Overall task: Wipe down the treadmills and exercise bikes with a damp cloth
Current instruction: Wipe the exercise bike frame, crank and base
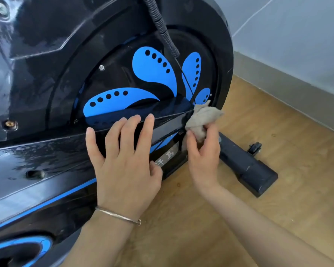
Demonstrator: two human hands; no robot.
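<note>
A thin bracelet (118,215) circles the left wrist. The left hand (123,162) lies flat on the black side panel of the exercise bike (46,74), fingers straight and spread. Just to its right, the right hand (202,157) pinches a crumpled grey cloth (202,118) and presses it against the panel's edge below the round wheel cover with blue petals (154,68). A ribbed cable (162,26) hangs down over the cover. Beyond, the bike's foot bar (245,166) rests on the wooden floor (278,209) near the wall (297,45).

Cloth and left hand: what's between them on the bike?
In the head view, only a bare, glossy black stretch of the exercise bike separates the left hand from the cloth, which the right hand grips.
</note>
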